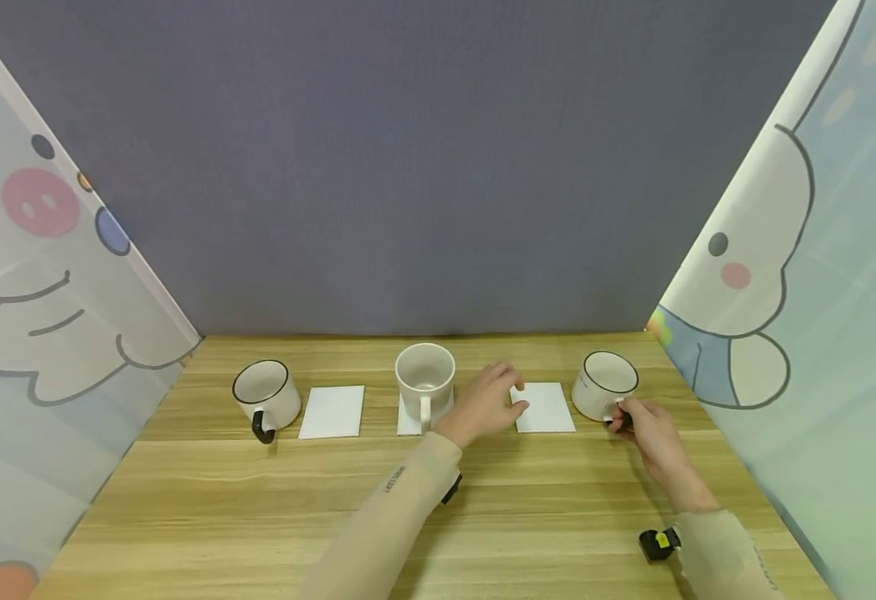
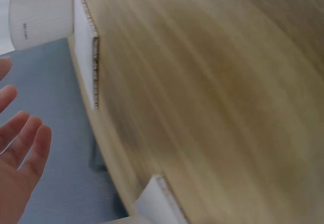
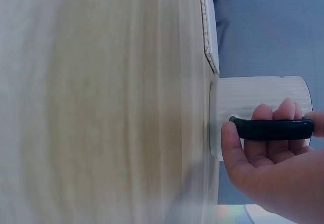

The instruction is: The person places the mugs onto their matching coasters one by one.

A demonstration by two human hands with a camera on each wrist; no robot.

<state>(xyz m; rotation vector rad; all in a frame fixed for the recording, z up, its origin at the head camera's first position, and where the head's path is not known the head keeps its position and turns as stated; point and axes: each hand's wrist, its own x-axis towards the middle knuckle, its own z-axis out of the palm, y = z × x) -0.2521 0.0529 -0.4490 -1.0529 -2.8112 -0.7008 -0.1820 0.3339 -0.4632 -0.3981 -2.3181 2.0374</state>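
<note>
At the right, my right hand (image 1: 655,437) grips the black handle (image 3: 273,129) of a white mug (image 1: 595,392) with a dark rim. In the right wrist view, several fingers pass through that handle. My left hand (image 1: 483,406) reaches over toward the white square card (image 1: 546,408) beside this mug. Its fingers are relaxed and hold nothing, with the fingertips at the card's left edge. Just left of that hand, an all-white mug (image 1: 424,375) stands on a second white card (image 1: 407,422), its handle toward me.
Another white mug (image 1: 272,400) with a dark rim and black handle stands at the far left. Next to it lies a third white card (image 1: 332,411). A grey panel (image 1: 438,167) rises behind the wooden table (image 1: 257,517), and cartoon-printed sheets (image 1: 843,333) flank it.
</note>
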